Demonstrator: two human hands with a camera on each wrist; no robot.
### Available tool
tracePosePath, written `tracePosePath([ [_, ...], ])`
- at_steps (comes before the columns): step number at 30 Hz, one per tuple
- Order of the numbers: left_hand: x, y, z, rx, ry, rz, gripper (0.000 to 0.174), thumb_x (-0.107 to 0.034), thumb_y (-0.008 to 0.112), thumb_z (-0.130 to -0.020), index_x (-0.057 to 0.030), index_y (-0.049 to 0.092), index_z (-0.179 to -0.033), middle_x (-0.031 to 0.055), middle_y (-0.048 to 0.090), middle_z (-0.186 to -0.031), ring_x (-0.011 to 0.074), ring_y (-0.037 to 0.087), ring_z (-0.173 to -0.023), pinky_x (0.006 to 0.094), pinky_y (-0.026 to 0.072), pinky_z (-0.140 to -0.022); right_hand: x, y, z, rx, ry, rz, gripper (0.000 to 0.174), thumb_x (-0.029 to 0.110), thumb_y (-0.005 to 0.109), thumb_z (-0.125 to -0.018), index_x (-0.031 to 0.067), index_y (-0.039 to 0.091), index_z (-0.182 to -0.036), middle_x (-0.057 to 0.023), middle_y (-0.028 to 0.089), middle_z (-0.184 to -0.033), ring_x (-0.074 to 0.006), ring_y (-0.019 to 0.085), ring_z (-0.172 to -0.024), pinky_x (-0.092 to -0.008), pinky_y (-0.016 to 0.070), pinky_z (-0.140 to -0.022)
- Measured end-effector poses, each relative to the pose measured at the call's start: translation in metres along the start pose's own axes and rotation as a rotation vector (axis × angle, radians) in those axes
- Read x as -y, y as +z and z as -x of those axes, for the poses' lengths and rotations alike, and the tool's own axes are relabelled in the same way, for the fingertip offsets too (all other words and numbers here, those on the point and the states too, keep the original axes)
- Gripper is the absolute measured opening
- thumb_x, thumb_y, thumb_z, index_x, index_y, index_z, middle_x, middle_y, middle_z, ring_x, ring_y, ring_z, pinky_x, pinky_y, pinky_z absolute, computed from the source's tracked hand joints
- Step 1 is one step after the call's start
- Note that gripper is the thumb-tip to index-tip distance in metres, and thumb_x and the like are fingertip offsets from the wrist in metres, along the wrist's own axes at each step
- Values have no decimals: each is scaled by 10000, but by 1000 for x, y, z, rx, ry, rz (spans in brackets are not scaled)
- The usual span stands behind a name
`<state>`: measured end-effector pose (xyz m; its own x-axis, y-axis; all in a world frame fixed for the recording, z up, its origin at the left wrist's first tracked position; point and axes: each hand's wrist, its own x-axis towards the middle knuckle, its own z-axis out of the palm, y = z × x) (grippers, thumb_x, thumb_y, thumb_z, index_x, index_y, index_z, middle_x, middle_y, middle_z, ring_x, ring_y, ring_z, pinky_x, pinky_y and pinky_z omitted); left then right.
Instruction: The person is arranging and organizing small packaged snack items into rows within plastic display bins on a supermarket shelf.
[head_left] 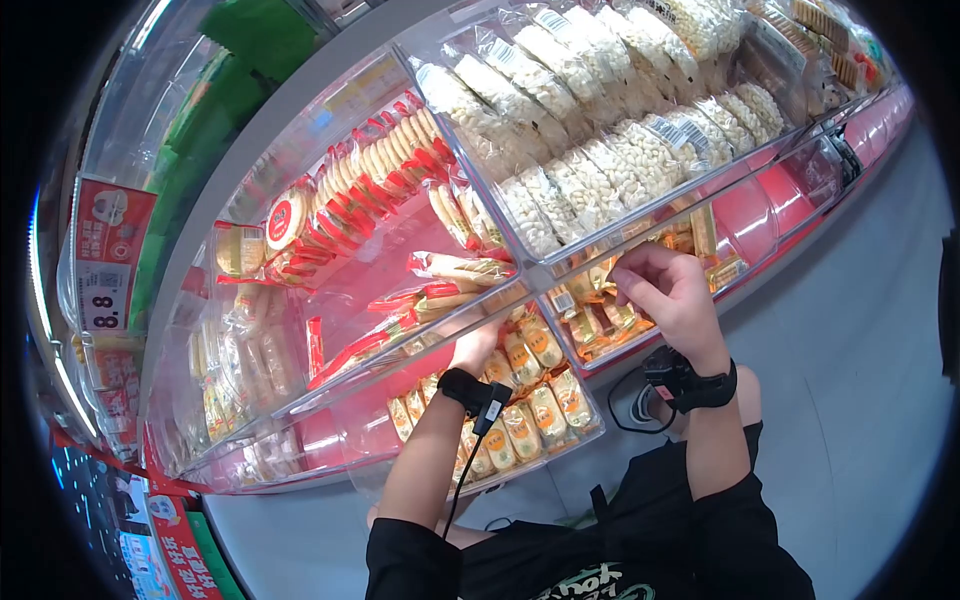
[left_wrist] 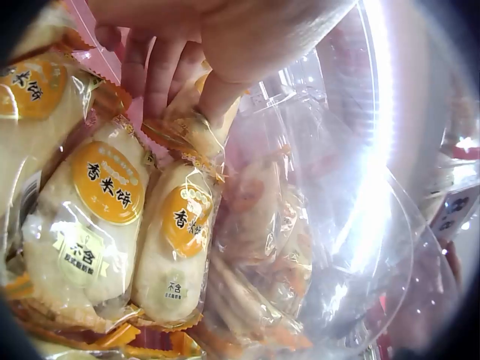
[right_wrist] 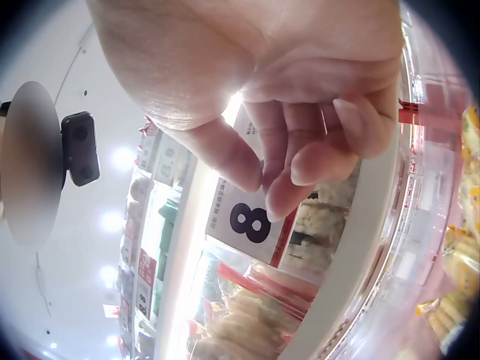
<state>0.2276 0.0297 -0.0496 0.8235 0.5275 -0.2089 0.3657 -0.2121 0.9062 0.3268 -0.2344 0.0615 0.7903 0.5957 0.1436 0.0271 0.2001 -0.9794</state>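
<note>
In the head view my left hand point(head_left: 476, 342) reaches under a clear shelf edge, above rows of wrapped crackers with orange labels point(head_left: 521, 432). The left wrist view shows that hand point(left_wrist: 225, 45) gripping a wrapped cracker pack point(left_wrist: 196, 129), thumb on its near side and fingers behind it. Two labelled packs point(left_wrist: 109, 217) stand beside it. My right hand point(head_left: 672, 300) is raised over the lower bin of small orange-wrapped packs point(head_left: 603, 322), in front of the clear bin edge. Its fingers point(right_wrist: 289, 161) are loosely bent with nothing visible between them in the right wrist view.
An upper clear bin holds bagged white puffed snacks point(head_left: 600, 170). Left of it are red-wrapped round biscuits point(head_left: 375, 165) and loose red packs on a pink base point(head_left: 385, 240). A price sign point(head_left: 104, 290) stands at far left. Grey floor point(head_left: 850, 330) lies to the right.
</note>
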Motion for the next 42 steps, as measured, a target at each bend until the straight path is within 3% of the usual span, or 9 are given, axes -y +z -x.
tracePosePath([
  [7, 14, 5, -18, 80, -226, -165, 404, -395, 613, -873, -9, 630, -993, 23, 610, -866, 125, 528, -750, 295, 444, -671, -3, 2, -3, -13, 1, 17, 121, 76, 610, -851, -42, 615, -877, -37, 622, -755, -76, 580, -672, -226, 465, -598],
  [11, 12, 11, -17, 20, -8, -412, 397, -393, 589, -881, 0, 619, -920, 35, 566, -755, 115, 482, -666, 285, 406, -606, -7, 5, -3, 0, -1, 30, 114, 69, 609, -855, -42, 616, -883, -38, 619, -751, -74, 579, -679, -223, 464, -593],
  [18, 1, 10, -17, 116, -116, -544, 478, -454, 489, -912, 10, 604, -897, 71, 579, -726, 176, 543, -714, 333, 426, -667, -7, 1, -2, -21, -11, 50, 127, 75, 614, -852, -42, 619, -902, -37, 625, -761, -76, 581, -702, -227, 457, -615],
  [25, -8, 24, 7, -183, 396, -951, 437, -361, 518, -893, 45, 550, -1051, 276, 577, -992, 445, 558, -915, 488, 444, -804, -27, -22, -12, -235, -69, 143, 143, 92, 605, -843, -33, 627, -910, -49, 628, -721, -104, 580, -651, -247, 446, -605],
  [32, -29, 22, 17, 118, 201, -715, 433, -301, 514, -889, -44, 473, -1235, 270, 562, -1086, 432, 493, -1070, 514, 373, -906, -69, -19, -21, -291, -108, 690, 199, 196, 623, -814, 2, 583, -792, -128, 621, -686, -229, 610, -624, -329, 462, -583],
  [33, -23, 21, 16, 116, 243, -743, 466, -316, 498, -896, -102, 430, -1304, 248, 537, -1148, 418, 462, -1125, 518, 366, -915, -73, -13, -24, -280, -69, 754, 257, 239, 646, -803, 9, 543, -754, -155, 626, -689, -304, 629, -659, -384, 486, -605],
  [36, -15, 27, 17, 72, 308, -890, 510, -332, 511, -891, -118, 390, -1337, 233, 494, -1216, 409, 438, -1166, 515, 361, -926, -72, -2, -23, -198, 119, 1003, 301, 273, 675, -789, 6, 536, -794, -177, 629, -691, -347, 638, -691, -426, 502, -626],
  [39, -22, 28, 18, 122, 231, -879, 603, -440, 529, -889, -14, 410, -1298, 271, 431, -1305, 419, 406, -1210, 492, 333, -994, -78, -2, -26, -155, 104, 993, 326, 267, 692, -772, -4, 525, -847, -203, 625, -697, -375, 636, -721, -450, 506, -639],
  [42, -36, 22, 20, 203, 106, -809, 636, -456, 507, -901, -9, 374, -1334, 269, 410, -1336, 407, 385, -1243, 476, 312, -1018, -84, -5, -28, -157, 63, 940, 287, 223, 683, -765, 2, 516, -841, -204, 629, -714, -375, 635, -735, -446, 502, -645],
])
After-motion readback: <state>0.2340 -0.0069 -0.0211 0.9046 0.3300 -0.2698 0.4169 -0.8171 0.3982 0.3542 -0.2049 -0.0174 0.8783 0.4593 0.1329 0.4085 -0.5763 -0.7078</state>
